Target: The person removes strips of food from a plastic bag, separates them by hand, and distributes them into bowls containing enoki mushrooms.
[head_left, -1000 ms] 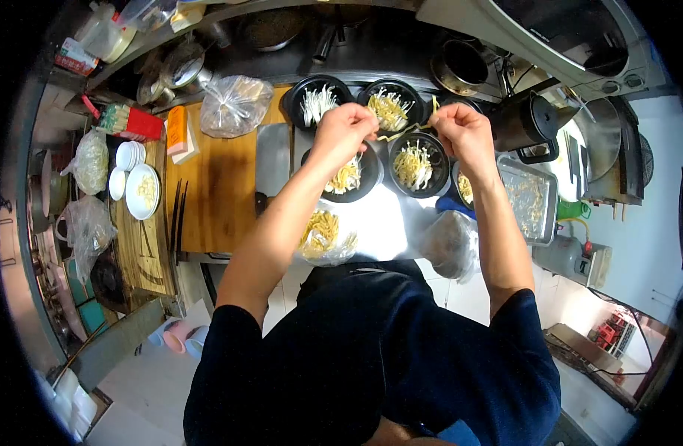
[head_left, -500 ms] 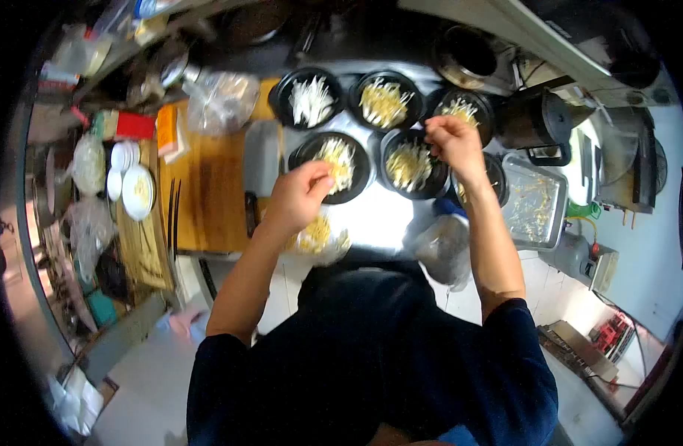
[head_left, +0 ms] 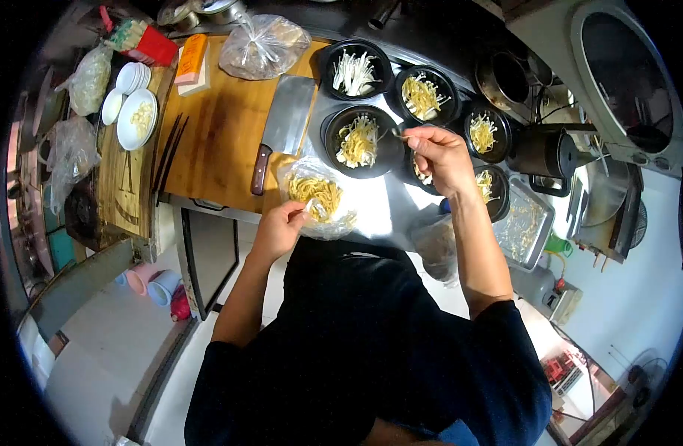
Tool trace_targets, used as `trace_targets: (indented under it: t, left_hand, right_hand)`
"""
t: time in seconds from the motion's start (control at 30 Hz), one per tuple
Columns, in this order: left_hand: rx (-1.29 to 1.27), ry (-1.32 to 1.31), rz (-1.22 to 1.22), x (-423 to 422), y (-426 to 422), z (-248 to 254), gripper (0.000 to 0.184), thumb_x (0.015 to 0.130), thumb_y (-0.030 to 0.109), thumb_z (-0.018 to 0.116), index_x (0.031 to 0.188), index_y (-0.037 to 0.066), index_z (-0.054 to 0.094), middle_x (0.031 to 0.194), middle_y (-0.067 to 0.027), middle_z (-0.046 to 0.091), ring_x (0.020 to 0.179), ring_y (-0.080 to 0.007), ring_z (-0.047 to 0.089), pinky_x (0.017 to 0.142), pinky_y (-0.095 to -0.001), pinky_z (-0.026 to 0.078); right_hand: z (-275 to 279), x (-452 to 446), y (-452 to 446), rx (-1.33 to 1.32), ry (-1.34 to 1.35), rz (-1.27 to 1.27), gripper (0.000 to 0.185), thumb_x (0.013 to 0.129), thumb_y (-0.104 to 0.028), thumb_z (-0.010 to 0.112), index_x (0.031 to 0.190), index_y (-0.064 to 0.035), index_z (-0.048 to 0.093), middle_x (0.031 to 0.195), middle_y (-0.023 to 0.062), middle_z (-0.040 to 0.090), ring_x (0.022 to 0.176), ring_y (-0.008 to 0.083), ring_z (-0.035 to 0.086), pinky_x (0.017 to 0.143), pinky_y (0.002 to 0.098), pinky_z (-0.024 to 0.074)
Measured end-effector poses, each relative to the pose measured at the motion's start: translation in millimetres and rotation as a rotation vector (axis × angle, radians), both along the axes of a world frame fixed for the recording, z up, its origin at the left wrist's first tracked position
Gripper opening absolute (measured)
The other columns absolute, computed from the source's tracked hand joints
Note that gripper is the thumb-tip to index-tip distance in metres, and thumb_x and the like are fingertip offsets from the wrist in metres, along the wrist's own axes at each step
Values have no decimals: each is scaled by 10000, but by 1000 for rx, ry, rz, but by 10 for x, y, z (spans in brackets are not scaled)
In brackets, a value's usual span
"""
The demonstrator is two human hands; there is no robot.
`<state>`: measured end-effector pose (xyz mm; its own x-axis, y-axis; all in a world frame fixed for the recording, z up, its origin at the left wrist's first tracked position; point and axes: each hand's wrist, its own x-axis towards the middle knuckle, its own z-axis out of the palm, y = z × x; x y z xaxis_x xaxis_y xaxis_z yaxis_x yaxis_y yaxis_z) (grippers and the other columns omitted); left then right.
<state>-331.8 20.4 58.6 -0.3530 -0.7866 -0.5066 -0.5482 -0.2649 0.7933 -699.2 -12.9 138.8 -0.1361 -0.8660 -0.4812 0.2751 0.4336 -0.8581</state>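
Near the counter's front edge, my left hand [head_left: 276, 232] pinches the rim of a clear plastic bag [head_left: 346, 224] that holds yellowish strips [head_left: 308, 190]. My right hand [head_left: 444, 157] is raised over the black bowls, thumb and fingers closed on a small thin strip that pokes out at the tips. Left of it is a black bowl [head_left: 386, 157] with white enoki mushrooms and yellow strips [head_left: 358, 141]. Another bowl, partly hidden, lies under my right hand. The back-left bowl [head_left: 326, 68] shows only white enoki mushrooms [head_left: 354, 73].
A cleaver [head_left: 288, 115] lies on the wooden cutting board [head_left: 207, 141], with a tied plastic bag [head_left: 261, 48] behind it. Black chopsticks [head_left: 169, 157] and a white bowl [head_left: 137, 119] are further left. A metal tray [head_left: 531, 227] and a dark pitcher [head_left: 543, 157] stand at the right.
My left hand has moved from over the front-left bowl down to the plastic bag. My right hand stays raised over the bowls, now close to the front-left one. The view has shifted.
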Motion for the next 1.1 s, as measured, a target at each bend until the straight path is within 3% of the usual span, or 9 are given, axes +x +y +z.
trace_targets:
  t: [0.07,0.13,0.4,0.53,0.6,0.73,0.93,0.97,1.1]
  left_hand:
    - [-12,-25,3,86,28,-58,284,978,172,726,1189,-18,706,1002,-128,769,877,-178,704,810,-316,549]
    - [-62,-54,14,149,108,-83,281,960,173,719,1174,-9,717,974,-178,772,879,-272,750,809,-366,573]
    - [-28,-41,127,206,428,-81,296,944,187,737,1165,-9,719,975,-180,777,882,-286,757,819,-375,581]
    - [-23,-69,139,187,508,-60,294,937,191,738,1160,-1,718,977,-181,776,896,-304,757,820,-391,582]
    - [-52,-75,147,200,537,-129,292,936,200,737,1152,4,719,974,-182,775,901,-316,756,818,-403,583]
    - [-182,-286,255,206,482,-314,340,943,342,718,1074,28,724,965,-199,762,933,-396,731,814,-480,570]
    - [43,-419,191,88,223,-455,399,927,440,721,1033,55,732,996,-216,752,976,-426,713,852,-508,553]
    - [20,-391,191,71,218,-493,377,923,417,732,1040,58,731,997,-214,752,981,-422,715,857,-507,554]
    - [-78,-397,173,41,245,-524,309,913,330,749,1090,78,721,1007,-192,755,983,-412,717,868,-498,559]
  right_hand:
    - [71,43,-101,15,-34,9,139,947,-60,752,1075,-8,771,805,8,715,534,60,539,456,213,383]
    - [114,78,-208,16,-39,12,147,951,-58,746,1085,1,762,824,22,725,520,62,529,434,211,361]
    - [98,129,-947,-101,35,70,167,973,-70,718,1117,13,728,834,18,700,567,67,548,477,213,386]
    - [43,173,-1257,-74,282,118,292,961,-71,713,1235,29,706,853,38,717,615,89,616,530,232,463]
    - [3,188,-1250,-112,627,102,329,944,-43,705,1265,29,697,892,71,733,658,107,657,576,244,517]
    - [-2,370,-674,-69,586,140,309,970,-59,683,1272,7,694,966,38,725,727,107,659,627,254,526]
    - [-708,1367,501,-94,354,710,219,1016,-14,630,1219,1,711,965,49,742,752,100,660,658,267,548]
    - [-838,1456,548,-215,494,723,244,959,-58,685,1197,-45,737,987,216,761,884,274,752,771,405,594]
    - [-972,1561,581,-201,983,639,218,905,-86,694,1116,-46,730,1076,223,740,926,404,727,809,483,596]
